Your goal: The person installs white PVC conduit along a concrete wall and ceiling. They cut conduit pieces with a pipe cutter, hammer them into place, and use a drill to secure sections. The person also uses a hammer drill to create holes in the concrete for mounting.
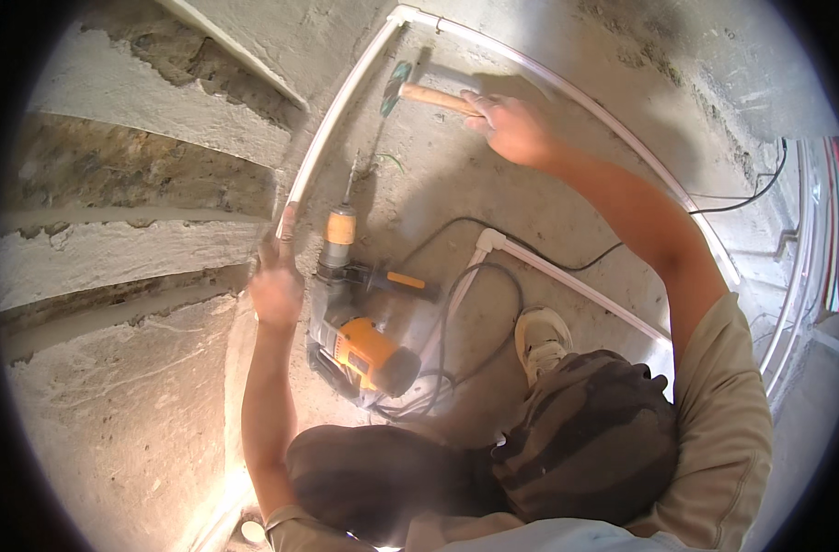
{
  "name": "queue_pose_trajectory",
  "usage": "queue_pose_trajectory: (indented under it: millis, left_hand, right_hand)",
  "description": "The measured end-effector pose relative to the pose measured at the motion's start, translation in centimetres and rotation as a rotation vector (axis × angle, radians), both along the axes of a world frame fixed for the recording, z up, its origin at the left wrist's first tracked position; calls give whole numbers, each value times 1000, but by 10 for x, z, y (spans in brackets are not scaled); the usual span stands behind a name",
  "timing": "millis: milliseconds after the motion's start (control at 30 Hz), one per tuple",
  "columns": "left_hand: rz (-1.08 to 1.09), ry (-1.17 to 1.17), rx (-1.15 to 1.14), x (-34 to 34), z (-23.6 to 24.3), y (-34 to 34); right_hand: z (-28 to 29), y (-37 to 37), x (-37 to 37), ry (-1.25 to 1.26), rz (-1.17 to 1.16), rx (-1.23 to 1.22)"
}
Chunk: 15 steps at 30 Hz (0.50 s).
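Upper centre, the right hand (514, 131) is wrapped round a wooden-handled hammer (433, 97). At left centre, the left hand (277, 290) lays its fingers on the lower end of a white pipe (328, 129) — pinching or merely resting, I cannot tell. An orange-and-black drill (364, 348) lies nearby on the floor (456, 175).

Hammer (432, 96): pale wooden handle, dark green head; gripped by handle end in right hand (513, 127), head pointing left, seen just beside pipe. White pipe (334, 116): slim, cornered at elbow fitting (406, 14); near end at left hand's (277, 287) fingers.
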<state>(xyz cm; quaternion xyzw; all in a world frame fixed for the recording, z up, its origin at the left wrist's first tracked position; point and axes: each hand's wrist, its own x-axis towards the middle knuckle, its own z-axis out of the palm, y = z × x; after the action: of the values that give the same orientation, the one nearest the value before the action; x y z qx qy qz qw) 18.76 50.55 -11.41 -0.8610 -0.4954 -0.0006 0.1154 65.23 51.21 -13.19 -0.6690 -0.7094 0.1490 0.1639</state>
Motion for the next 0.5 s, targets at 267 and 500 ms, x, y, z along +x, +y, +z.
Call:
queue_pose_trajectory:
  millis: [267,500]
  left_hand:
    - [20,30,15,2,7,-4]
    - [-77,-20,58,3,14,-2]
  right_hand:
    - [9,16,13,42,-192,-110]
    - [-14,17,24,44,-178,98]
